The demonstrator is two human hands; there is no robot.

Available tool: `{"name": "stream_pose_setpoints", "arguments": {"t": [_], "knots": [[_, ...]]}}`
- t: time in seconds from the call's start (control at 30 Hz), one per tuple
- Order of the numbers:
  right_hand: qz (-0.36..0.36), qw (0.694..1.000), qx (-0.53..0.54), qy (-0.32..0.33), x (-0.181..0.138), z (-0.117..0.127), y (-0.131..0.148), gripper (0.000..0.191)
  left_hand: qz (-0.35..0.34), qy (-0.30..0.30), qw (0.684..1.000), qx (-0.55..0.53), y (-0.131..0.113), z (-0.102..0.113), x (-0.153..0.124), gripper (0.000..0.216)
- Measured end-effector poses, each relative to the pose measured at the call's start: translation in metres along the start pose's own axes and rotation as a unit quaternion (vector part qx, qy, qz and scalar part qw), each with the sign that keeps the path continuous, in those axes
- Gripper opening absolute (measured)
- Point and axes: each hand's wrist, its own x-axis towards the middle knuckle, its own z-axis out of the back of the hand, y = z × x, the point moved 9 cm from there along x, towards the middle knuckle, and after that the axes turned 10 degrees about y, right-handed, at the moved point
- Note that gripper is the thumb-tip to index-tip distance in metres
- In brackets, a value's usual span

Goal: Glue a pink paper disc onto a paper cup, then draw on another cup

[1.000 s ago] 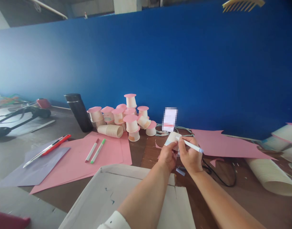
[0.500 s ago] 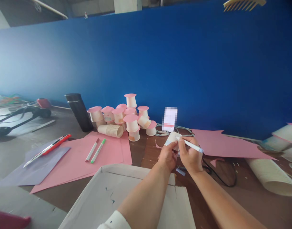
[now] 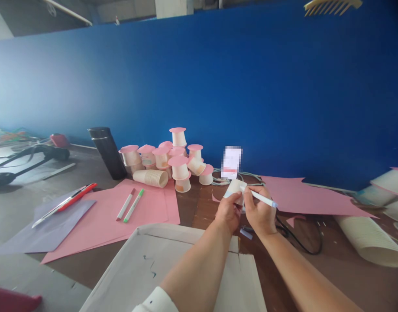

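My left hand (image 3: 229,212) is closed around a small white paper cup (image 3: 235,189), held just above the brown table. My right hand (image 3: 259,213) pinches a white marker pen (image 3: 260,198) with a pale blue cap end; its tip rests against the cup's side. A small blue scrap (image 3: 246,234) lies on the table under my hands. Beyond them, against the blue wall, stands a pile of paper cups with pink round tops (image 3: 173,158).
Pink paper sheets (image 3: 143,208) lie left with two markers (image 3: 130,204) on them, and another pink sheet (image 3: 302,195) lies right. A black flask (image 3: 107,151), a red utility knife (image 3: 69,200) on lilac paper, a cardboard box lid (image 3: 147,268), a black cable (image 3: 299,242) and rolled cups (image 3: 370,240) surround me.
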Motion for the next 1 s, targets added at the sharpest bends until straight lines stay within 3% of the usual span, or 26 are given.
{"name": "stream_pose_setpoints", "arguments": {"t": [1.0], "knots": [[-0.008,1.0,0.003,0.005,0.0005,-0.0009,-0.0049,0.018,-0.008,-0.006,0.999,-0.031,-0.0024,0.0023,0.0013,0.02]]}}
